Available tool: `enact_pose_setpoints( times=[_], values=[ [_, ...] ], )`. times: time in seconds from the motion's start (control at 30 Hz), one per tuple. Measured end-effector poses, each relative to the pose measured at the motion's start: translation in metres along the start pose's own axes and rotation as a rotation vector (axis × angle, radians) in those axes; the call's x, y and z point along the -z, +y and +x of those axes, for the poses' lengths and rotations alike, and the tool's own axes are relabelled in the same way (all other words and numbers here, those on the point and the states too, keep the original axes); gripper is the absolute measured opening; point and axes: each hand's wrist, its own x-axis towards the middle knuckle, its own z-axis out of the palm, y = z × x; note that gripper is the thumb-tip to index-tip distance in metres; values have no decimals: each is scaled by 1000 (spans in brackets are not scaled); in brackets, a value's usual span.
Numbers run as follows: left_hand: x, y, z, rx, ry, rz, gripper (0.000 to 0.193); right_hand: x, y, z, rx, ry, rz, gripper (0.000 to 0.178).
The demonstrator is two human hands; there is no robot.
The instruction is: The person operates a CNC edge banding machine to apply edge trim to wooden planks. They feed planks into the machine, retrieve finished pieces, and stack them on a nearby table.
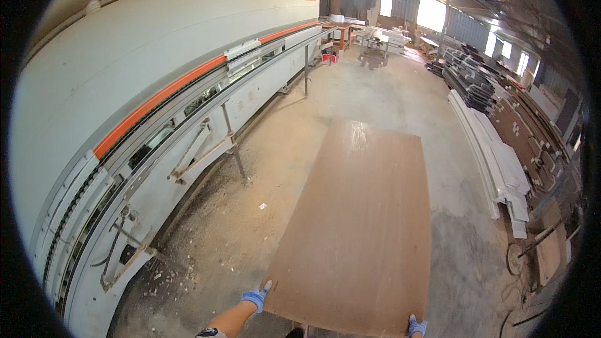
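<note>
Long axis of the brown board runs away from the body, far end slightly right. Flat rectangle, faint pale streaks, light patch near far edge. Sits above the floor, right of long pale machine. Left hand, right hand, blue-gloved: fingers grasp its near corners.
</note>
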Motion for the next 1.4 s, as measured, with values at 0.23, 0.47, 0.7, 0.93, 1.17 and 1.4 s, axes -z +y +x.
enact_pose_setpoints(
  times=[0.23,0.47,0.7,0.93,1.17,1.4],
  values=[
    [169,85,199,-96,108,99,101,-56,-183,175,-87,63,-36,93],
    [354,182,343,27,-14,111,98,-137,-303,397,-232,140,91,89],
    [497,252,533,-33,66,134,100,-155,-546,512,-160,59,-133,97],
    [634,320,743,21,78,-73,95,-205,-694,697,-193,23,-174,96],
    [805,406,905,-63,114,92,92,-295,-787,931,14,-39,-34,81],
    [981,501,1057,-59,110,140,89,-371,-916,1125,148,-24,169,72]
  ],
)
